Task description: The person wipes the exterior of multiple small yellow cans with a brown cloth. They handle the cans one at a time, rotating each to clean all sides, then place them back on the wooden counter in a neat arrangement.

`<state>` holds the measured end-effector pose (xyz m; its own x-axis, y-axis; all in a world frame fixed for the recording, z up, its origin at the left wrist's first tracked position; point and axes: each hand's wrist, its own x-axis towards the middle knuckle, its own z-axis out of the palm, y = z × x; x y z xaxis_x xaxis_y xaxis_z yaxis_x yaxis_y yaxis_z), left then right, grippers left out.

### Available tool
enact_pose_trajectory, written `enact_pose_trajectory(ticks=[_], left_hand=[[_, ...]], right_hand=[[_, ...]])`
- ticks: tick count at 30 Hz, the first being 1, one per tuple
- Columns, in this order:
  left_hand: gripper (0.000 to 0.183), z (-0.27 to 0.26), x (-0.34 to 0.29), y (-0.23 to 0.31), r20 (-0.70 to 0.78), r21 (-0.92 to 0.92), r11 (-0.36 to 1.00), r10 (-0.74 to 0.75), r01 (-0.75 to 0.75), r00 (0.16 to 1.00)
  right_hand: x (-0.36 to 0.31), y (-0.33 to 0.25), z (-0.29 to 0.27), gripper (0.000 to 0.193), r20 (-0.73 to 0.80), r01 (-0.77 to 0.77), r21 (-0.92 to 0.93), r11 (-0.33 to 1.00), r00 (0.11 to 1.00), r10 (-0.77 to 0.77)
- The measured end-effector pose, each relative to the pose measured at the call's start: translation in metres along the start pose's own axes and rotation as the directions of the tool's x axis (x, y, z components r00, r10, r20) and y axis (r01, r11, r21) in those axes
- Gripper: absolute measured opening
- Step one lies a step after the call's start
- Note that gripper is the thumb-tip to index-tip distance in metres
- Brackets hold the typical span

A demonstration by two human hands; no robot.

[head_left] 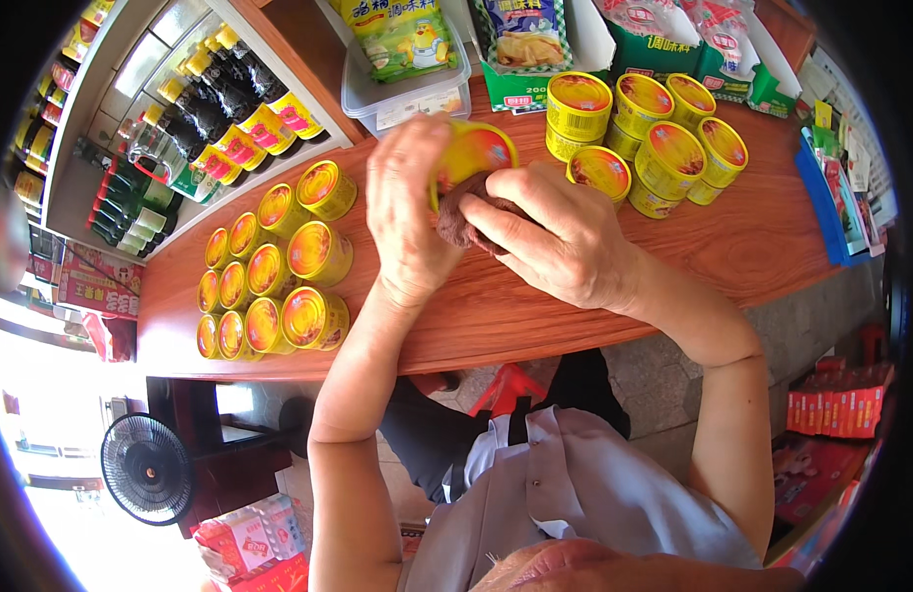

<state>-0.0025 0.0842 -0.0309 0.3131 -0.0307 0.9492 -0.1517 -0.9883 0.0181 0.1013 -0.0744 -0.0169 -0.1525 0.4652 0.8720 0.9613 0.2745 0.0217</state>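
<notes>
A yellow tin can point(473, 150) with a red and orange lid picture is held up over the wooden counter. My left hand point(409, 202) is wrapped round its left side. With my right hand point(565, 232) I grip a dark brown cloth point(466, 219) and press it against the can's lower part, so that part is hidden. To the left, several similar yellow cans point(313, 318) stand in rows on the counter. More such cans point(670, 160), some stacked two high, are grouped to the right of my hands.
Along the back are a clear plastic tub point(407, 99) with a yellow-green packet and green boxes of packets point(520, 87). Dark sauce bottles point(241, 104) fill the shelf at left. A blue holder point(821, 202) stands at the right end of the counter point(417, 331). A black fan point(147, 469) is lower left.
</notes>
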Motion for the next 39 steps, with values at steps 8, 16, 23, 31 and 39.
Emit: enact_pose_trajectory(ticks=[8,16,23,31,39], left_hand=[[0.086,0.001,-0.002,0.009,0.076,0.063,0.998,-0.013,0.008,0.997],[0.078,-0.001,0.003,0.02,0.383,-0.676,0.181,-0.742,0.715,0.55],[0.079,0.001,-0.021,0.006,0.747,-0.595,-0.17,-0.477,0.786,0.463],[0.087,0.004,-0.013,0.002,0.888,-0.452,-0.727,-0.313,0.517,0.337],[0.077,0.007,0.004,0.012,0.794,-0.604,-0.634,-0.533,0.484,0.293]], right_hand=[[0.007,0.022,-0.006,0.033,-0.13,-0.08,-0.243,0.967,0.99,0.049],[0.001,0.044,-0.002,0.027,-0.169,-0.233,0.001,0.972,0.958,0.23],[0.007,0.036,-0.011,0.026,-0.106,-0.115,0.206,0.972,0.985,0.139],[-0.001,0.039,0.002,0.016,0.093,-0.428,0.542,0.723,0.886,0.455],[-0.003,0.024,0.005,0.038,-0.147,0.019,-0.122,0.992,0.988,-0.037]])
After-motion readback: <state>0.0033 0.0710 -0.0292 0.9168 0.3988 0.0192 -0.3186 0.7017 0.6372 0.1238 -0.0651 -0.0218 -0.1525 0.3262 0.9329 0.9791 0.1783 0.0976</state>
